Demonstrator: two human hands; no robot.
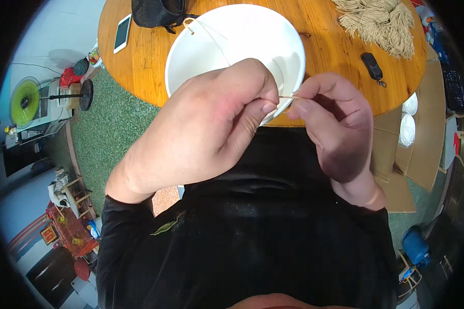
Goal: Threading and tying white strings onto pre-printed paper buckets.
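Note:
Between my two hands runs a short stretch of thin beige string (286, 97). My left hand (211, 113) is closed, its thumb and forefinger pinching one side of the string. My right hand (340, 116) pinches the other side between thumb and fingertips. Both hands are over the near rim of a large white bucket (176, 72) on a round wooden table. A beige cord loop (190, 26) passes through a hole at the bucket's upper left rim, and a thin strand crosses the inside toward my left hand. My left hand hides part of the bucket.
On the table (325, 56) lie a bundle of beige cords (381, 26), a black key fob (371, 67), a white-edged phone (122, 34) and a black mesh bag (157, 11). Opened cardboard (430, 123) stands at the right. A fan (26, 101) is far left.

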